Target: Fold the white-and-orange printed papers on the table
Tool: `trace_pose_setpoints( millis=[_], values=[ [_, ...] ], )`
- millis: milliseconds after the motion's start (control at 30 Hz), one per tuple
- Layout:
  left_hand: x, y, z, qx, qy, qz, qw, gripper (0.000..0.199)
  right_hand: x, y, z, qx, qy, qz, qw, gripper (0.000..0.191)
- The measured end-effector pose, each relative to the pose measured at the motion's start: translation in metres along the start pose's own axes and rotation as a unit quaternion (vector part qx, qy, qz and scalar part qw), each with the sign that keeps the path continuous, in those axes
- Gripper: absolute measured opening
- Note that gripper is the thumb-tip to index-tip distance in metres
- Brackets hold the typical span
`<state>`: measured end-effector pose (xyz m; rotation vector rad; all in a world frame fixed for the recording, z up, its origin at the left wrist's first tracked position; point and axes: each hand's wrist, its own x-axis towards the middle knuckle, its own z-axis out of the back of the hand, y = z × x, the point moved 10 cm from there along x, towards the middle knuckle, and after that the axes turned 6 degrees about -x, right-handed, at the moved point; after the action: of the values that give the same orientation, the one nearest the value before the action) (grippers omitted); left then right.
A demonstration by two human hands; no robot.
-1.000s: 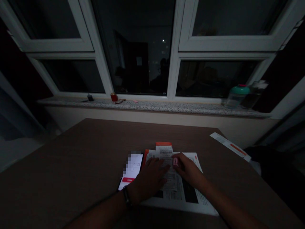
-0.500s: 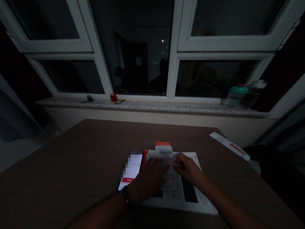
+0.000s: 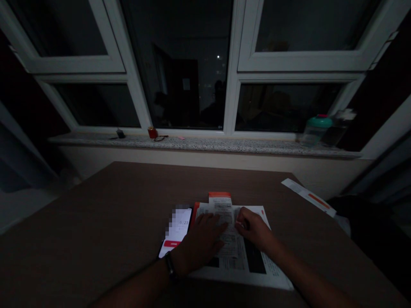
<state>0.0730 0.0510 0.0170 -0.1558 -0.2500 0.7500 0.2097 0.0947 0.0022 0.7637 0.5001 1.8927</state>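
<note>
My left hand (image 3: pixel 205 237) lies with its fingers spread on a narrow printed slip (image 3: pixel 221 207) that has an orange top edge. Beneath the slip is a larger printed sheet (image 3: pixel 257 280) with dark blocks and an orange strip at its left. My right hand (image 3: pixel 252 226) rests at the slip's right side, its fingers curled together in a pinch; what they hold, if anything, is too small and dark to make out. A lit phone (image 3: pixel 176 229) lies beside the sheet, to the left of my left hand.
The brown table (image 3: pixel 96 222) reaches toward the window. A long paper strip (image 3: pixel 308 196) lies at its right edge. On the stone sill (image 3: pixel 205 143) stand a red jar (image 3: pixel 152 132), a small dark bottle (image 3: pixel 120 133) and a green-lidded bottle (image 3: pixel 316 130).
The view has tilted very slightly. Both hands keep nearly the same places; the fingers of my right hand have shifted a little. The phone's displayed digits have changed.
</note>
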Motion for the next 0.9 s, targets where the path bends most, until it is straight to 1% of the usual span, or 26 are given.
trace_pose_setpoints(
  millis=[67,200,267,333,500,600,733,900],
  values=[
    [0.0,-0.001,0.0,0.0,-0.003,-0.002,1.0,0.055,-0.001,0.003,-0.002,0.008,0.017,0.006,1.0,0.018],
    [-0.001,-0.001,0.001,-0.003,-0.021,-0.007,1.0,0.051,-0.01,0.014,-0.008,0.028,0.078,0.027,0.996,0.017],
    [-0.001,0.0,0.001,-0.003,-0.023,-0.004,1.0,0.051,-0.013,0.018,-0.01,0.032,0.094,0.034,0.994,0.018],
    [-0.001,0.001,0.0,-0.003,-0.017,0.003,1.0,0.051,-0.014,0.016,-0.009,0.032,0.087,0.023,0.995,0.018],
    [-0.001,0.004,-0.002,0.002,-0.017,0.022,1.0,0.051,-0.004,0.0,-0.004,0.029,0.022,-0.024,0.999,0.015],
    [-0.001,0.007,-0.005,0.011,-0.021,0.033,0.999,0.051,0.002,-0.007,-0.005,0.03,0.011,-0.032,0.999,0.016],
    [-0.001,0.008,-0.007,0.017,-0.017,0.044,0.999,0.053,-0.001,-0.005,-0.009,0.014,0.038,-0.022,0.999,0.015],
    [0.0,0.008,-0.005,0.009,-0.006,0.051,0.999,0.054,-0.011,0.008,-0.013,0.033,0.096,-0.024,0.995,0.015]
  ],
)
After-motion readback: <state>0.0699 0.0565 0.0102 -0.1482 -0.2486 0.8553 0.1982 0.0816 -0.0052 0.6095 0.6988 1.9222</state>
